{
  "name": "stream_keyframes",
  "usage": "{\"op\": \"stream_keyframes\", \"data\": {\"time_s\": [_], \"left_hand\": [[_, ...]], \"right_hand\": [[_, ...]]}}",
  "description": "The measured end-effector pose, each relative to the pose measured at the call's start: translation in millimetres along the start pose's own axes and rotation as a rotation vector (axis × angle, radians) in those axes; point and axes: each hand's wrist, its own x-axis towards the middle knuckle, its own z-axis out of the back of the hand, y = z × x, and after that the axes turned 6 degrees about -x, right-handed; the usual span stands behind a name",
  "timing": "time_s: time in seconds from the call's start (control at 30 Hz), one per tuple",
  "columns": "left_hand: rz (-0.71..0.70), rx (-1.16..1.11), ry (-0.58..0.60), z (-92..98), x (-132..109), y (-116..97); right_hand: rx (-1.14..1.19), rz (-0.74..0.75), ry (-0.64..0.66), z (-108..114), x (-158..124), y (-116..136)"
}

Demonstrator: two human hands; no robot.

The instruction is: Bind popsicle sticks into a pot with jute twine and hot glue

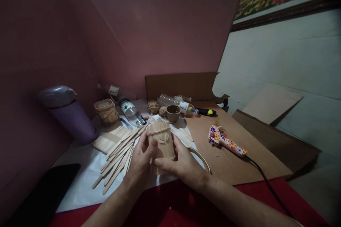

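Observation:
Between my two hands is a small pot covered in wooden craft sticks point(163, 142), with a twine band near its rim and a leaf-like decoration on its front. My left hand point(142, 152) grips its left side, thumb along the front. Around the right side and lower front wraps my right hand point(181, 161). The pot is upright, tilted slightly, just above the table's near side. Loose craft sticks point(117, 163) fan out beside my left hand. Behind the pot lie a white crumpled bit point(155, 118) and a small brown cup point(173, 113).
A flowered glue gun point(226, 142) with a black cord lies on cardboard point(250, 163) at right. Plastic bottles point(129, 108), twine balls point(153, 106), a yellow-black cutter point(207, 112) and another decorated pot point(107, 112) stand or lie behind. A purple cylinder point(71, 120) leans left.

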Motion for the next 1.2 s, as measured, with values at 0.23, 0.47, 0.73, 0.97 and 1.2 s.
{"op": "stream_keyframes", "data": {"time_s": [0.23,0.47,0.73,0.97,1.2], "left_hand": [[-0.136,0.099,-0.014,13.0,6,8],[-0.116,0.093,0.006,13.8,6,9],[-0.127,0.12,-0.055,9.2,4,6],[-0.121,0.115,-0.062,7.7,6,2],[-0.065,0.115,-0.05,10.9,6,1]], "right_hand": [[0.021,0.029,-0.033,-1,0,-1],[-0.123,0.009,-0.071,-2,-4,-5],[-0.465,0.017,-0.174,0,-6,-8],[-0.633,0.071,-0.227,1,-5,-11],[-0.64,0.035,-0.216,1,-4,-8]]}}
